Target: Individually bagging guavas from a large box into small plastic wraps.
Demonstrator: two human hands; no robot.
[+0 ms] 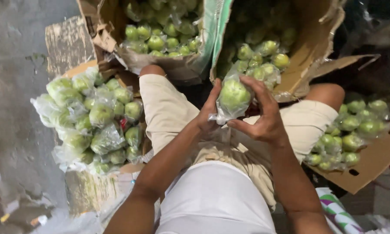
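Green fruit in a clear plastic bag sits between both hands, held above the person's lap. Left hand has its fingers curled against the bag's left side; right hand wraps over the top and right side, thumb beneath — both gripping it. Ahead, two open cardboard boxes hold more green fruit. Bagged fruit is piled at left and at right.

Grey, stained concrete floor on the left, dimly lit. Torn cardboard boxes stand ahead; a flattened cardboard sheet lies on the right.
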